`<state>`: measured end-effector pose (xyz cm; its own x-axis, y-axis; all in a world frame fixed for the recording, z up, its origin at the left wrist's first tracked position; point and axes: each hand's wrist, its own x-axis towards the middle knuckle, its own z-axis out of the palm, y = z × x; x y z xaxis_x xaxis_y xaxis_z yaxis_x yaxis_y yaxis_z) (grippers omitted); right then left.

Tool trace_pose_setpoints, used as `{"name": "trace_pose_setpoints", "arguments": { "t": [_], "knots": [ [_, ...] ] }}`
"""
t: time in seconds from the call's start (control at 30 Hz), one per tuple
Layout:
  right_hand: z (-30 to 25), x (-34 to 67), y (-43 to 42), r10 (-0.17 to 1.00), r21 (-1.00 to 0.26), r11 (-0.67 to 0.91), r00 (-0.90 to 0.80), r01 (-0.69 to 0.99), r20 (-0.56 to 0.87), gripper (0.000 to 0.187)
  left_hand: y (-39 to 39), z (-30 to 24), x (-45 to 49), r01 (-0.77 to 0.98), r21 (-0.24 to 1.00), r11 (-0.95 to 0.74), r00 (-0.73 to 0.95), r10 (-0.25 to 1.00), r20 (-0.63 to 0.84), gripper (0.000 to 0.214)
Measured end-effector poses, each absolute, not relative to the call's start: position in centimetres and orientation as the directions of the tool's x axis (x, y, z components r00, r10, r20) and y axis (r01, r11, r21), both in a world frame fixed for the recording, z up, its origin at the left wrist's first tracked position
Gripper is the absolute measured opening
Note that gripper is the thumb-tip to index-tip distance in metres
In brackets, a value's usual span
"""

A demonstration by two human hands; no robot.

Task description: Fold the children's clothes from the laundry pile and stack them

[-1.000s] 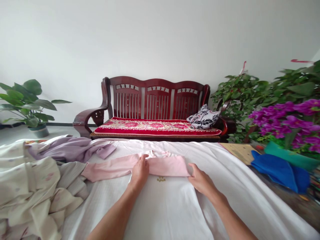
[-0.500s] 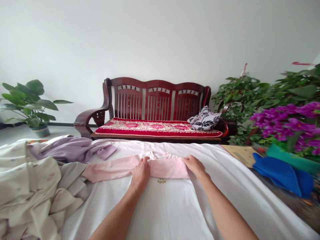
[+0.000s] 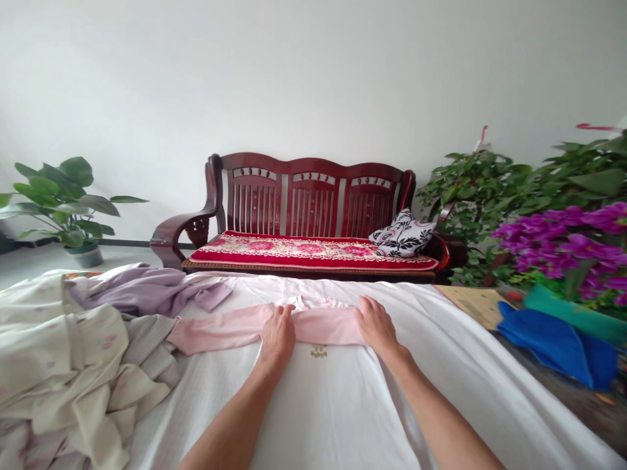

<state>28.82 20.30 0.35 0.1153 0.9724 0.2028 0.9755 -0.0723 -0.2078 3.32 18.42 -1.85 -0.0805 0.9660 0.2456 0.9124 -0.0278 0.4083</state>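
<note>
A white long-sleeved shirt (image 3: pixel 326 398) with pink sleeves and a small gold print on the chest lies flat before me. Its right-hand pink sleeve (image 3: pixel 326 326) is folded across the chest, while the other sleeve (image 3: pixel 223 329) stretches out to the left. My left hand (image 3: pixel 279 334) is at the left shoulder, its bent fingers closed on the cloth; the fingertips are partly hidden. At the right shoulder fold, my right hand (image 3: pixel 377 325) lies with its fingers stretched out over the sleeve, touching it without a pinch.
Crumpled cream clothes (image 3: pixel 63 365), a grey garment (image 3: pixel 151 349) and a purple garment (image 3: pixel 142 290) are heaped at left on the white sheet (image 3: pixel 465 378). A blue cloth (image 3: pixel 553 343) and purple flowers (image 3: pixel 563 241) are at right. Behind stands a wooden sofa (image 3: pixel 313 196).
My right hand has loosened its pinch on the folded sleeve edge and moved slightly left, fingers now laid over it. My left hand stays at the left shoulder. The view has shifted a little.
</note>
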Motion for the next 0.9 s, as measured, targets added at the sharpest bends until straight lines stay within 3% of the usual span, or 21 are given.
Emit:
{"name": "trace_pose_setpoints", "arguments": {
  "t": [0.13,0.23,0.37,0.5,0.77,0.9],
  "knots": [
    [-1.6,26.9,18.1,0.97,-0.032,0.149,-0.14,0.988,0.201,0.063,18.1,-1.9,3.9,0.911,0.29,-0.292,0.153,0.895,0.42,0.039],
    [-3.3,26.9,17.5,0.972,-0.027,0.161,-0.153,0.987,0.176,0.066,17.6,-2.2,4.5,0.877,0.231,-0.422,0.317,0.868,0.382,0.041],
    [-4.8,28.7,18.1,0.966,-0.057,0.174,-0.16,0.983,0.205,0.064,17.3,-2.8,4.7,0.901,0.193,-0.389,0.335,0.905,0.262,0.047],
    [-5.4,31.2,18.9,0.966,-0.06,0.168,-0.152,0.984,0.21,0.057,17.7,-3.2,4.5,0.914,0.189,-0.358,0.312,0.921,0.235,0.049],
    [-5.0,35.5,19.8,0.994,0.025,-0.045,0.042,0.999,0.104,0.059,17.7,-2.7,4.9,0.926,0.186,-0.328,0.291,0.936,0.2,0.054],
    [-4.0,35.7,20.3,0.99,0.008,-0.129,0.128,0.992,0.061,0.06,16.9,-2.6,4.2,0.944,0.161,-0.289,0.249,0.941,0.228,0.06]
  ]
}}
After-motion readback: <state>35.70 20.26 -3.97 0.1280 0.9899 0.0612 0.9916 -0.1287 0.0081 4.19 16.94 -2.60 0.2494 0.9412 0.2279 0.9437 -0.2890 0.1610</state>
